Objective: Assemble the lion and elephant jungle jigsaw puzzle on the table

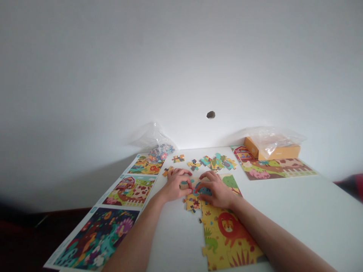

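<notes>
The left hand (176, 186) and right hand (214, 189) are curled over the top edge of a yellow cardboard lion jigsaw puzzle (227, 236); whether a piece is gripped by the fingers (181, 172) cannot be told. Loose multicoloured pieces (211, 162) are scattered beyond it.

1. We have a white table (283, 211) under everything here.
2. Along its left edge we see three printed picture sheets, with a jungle scene (96, 240) nearest us.
3. At the far right lies a farm picture sheet (272, 170), with an orange cardboard box (279, 153) on it under clear plastic (272, 138).
4. Another plastic bag (150, 136) sits far left.
5. A small hole (210, 115) marks the white wall.
</notes>
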`<state>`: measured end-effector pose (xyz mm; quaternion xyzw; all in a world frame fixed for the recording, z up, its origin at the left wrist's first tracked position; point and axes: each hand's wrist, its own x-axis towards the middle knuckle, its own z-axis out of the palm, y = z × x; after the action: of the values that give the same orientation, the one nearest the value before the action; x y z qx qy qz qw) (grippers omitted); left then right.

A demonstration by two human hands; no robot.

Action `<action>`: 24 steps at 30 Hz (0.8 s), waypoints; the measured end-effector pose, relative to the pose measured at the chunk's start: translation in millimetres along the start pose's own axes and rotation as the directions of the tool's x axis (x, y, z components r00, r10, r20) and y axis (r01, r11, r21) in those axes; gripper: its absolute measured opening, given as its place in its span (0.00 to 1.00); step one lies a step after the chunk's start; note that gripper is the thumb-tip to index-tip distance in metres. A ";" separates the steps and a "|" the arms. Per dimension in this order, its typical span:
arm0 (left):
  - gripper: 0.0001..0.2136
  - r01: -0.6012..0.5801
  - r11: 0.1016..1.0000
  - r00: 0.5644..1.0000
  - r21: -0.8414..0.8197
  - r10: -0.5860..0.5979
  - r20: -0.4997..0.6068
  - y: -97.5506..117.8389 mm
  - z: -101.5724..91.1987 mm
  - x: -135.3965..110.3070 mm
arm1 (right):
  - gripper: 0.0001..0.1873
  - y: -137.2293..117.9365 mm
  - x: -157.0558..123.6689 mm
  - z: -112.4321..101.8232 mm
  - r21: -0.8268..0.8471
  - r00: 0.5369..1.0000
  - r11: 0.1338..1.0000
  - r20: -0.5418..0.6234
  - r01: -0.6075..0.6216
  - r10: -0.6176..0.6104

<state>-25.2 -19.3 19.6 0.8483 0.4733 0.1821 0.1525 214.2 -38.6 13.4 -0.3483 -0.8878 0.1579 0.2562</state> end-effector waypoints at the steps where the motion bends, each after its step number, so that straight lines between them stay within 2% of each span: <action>1: 0.03 0.001 1.000 1.000 0.001 -0.001 -0.002 -0.1 0.1 0.0 | 0.13 -0.2 0.1 0.0 0.000 1.000 1.000 -0.002 0.002 -0.002; 15: 0.03 0.000 1.000 1.000 -0.013 0.000 -0.006 0.4 0.3 -0.1 | 0.12 1.0 -0.3 1.2 -0.013 1.000 1.000 -0.008 0.014 -0.014; 19: 0.04 -0.036 0.999 0.999 -0.001 0.036 -0.033 5.8 -1.9 -2.1 | 0.12 0.5 -0.4 1.5 -0.011 1.000 1.000 -0.016 0.013 -0.013; 24: 0.07 -0.094 0.995 0.995 0.015 0.093 0.038 10.6 -1.6 -3.7 | 0.11 0.0 -0.3 1.3 -0.018 1.000 1.000 -0.011 0.008 -0.008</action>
<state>-19.8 -27.7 25.0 0.8740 0.4318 0.1692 0.1454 213.6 -39.0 12.2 -0.3479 -0.8892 0.1469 0.2584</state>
